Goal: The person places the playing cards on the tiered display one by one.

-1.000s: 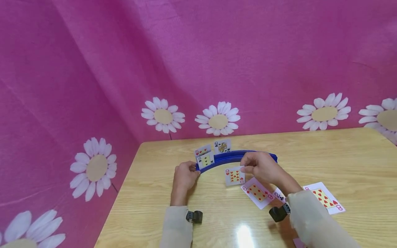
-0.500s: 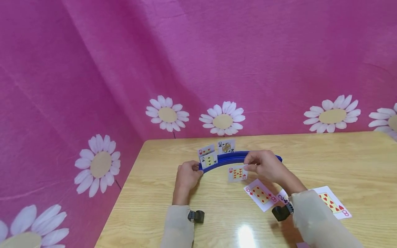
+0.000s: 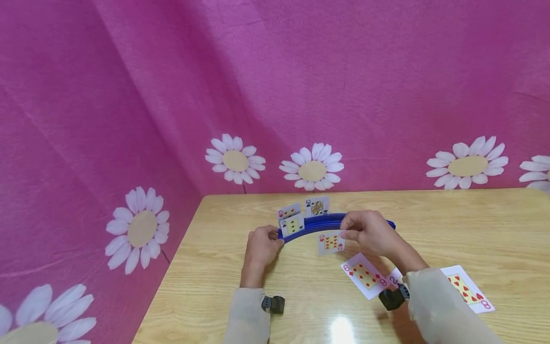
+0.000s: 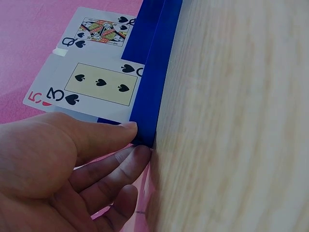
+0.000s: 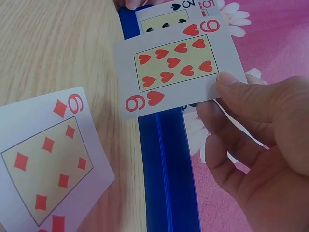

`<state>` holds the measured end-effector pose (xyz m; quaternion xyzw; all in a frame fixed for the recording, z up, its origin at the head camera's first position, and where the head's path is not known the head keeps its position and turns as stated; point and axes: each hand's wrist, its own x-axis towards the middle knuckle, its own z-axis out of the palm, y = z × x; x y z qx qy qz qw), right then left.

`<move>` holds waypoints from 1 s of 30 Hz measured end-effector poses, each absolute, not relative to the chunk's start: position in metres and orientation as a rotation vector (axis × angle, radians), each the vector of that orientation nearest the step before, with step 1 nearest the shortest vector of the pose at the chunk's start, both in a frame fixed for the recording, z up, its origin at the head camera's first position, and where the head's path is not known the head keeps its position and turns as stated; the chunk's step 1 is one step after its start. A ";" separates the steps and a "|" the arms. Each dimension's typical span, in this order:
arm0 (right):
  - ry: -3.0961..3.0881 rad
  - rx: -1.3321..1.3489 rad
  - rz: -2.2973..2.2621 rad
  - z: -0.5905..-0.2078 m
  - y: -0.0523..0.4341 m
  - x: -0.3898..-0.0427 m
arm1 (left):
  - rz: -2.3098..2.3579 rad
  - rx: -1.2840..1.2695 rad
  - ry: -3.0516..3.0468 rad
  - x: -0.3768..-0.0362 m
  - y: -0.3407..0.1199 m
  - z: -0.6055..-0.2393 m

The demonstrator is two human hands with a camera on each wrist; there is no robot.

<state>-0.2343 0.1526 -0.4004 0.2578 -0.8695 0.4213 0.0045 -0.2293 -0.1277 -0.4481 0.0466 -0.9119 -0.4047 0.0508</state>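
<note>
A curved blue playing-card holder stands on the table. My left hand pinches its left end between thumb and fingers. In its slots stand a three of spades, a red five mostly hidden behind it, and a queen of spades. My right hand pinches a nine of hearts by one edge, with thumb on its face. In the head view this card is in front of the holder's middle; in the right wrist view it overlaps the holder. I cannot tell whether they touch.
A six of diamonds lies face up on the wooden table. Beside it a black two and an eight of hearts lie partly under the right forearm. A pink flowered cloth hangs behind the table.
The head view has shifted a little, so everything appears slightly further right. Both hands, the nine of hearts and the holder keep nearly the same places relative to each other.
</note>
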 end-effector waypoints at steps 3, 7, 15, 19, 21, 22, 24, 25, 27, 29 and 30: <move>-2.715 0.815 1.290 -0.400 0.152 -0.236 | -1.233 0.144 -2.774 -0.229 -0.128 -0.449; -2.683 0.833 1.261 -0.398 0.152 -0.239 | -1.238 0.134 -2.771 -0.228 -0.128 -0.449; -2.645 0.827 1.285 -0.399 0.148 -0.252 | -1.238 0.151 -2.767 -0.226 -0.131 -0.448; -2.620 0.780 1.319 -0.399 0.147 -0.261 | -1.226 0.144 -2.765 -0.227 -0.131 -0.448; -2.618 0.762 1.318 -0.399 0.147 -0.265 | -1.219 0.142 -2.767 -0.228 -0.131 -0.448; -2.625 0.747 1.314 -0.399 0.147 -0.267 | -1.214 0.146 -2.768 -0.228 -0.131 -0.449; -2.639 0.724 1.302 -0.399 0.147 -0.269 | -1.205 0.146 -2.767 -0.229 -0.130 -0.448; -2.648 0.712 1.299 -0.398 0.147 -0.271 | -1.198 0.144 -2.766 -0.229 -0.129 -0.448; -2.658 0.692 1.287 -0.399 0.146 -0.273 | -1.193 0.145 -2.767 -0.229 -0.128 -0.448; -2.663 0.674 1.272 -0.399 0.146 -0.275 | -1.188 0.139 -2.767 -0.229 -0.127 -0.447; -2.661 0.668 1.265 -0.399 0.145 -0.276 | -1.188 0.140 -2.768 -0.230 -0.127 -0.447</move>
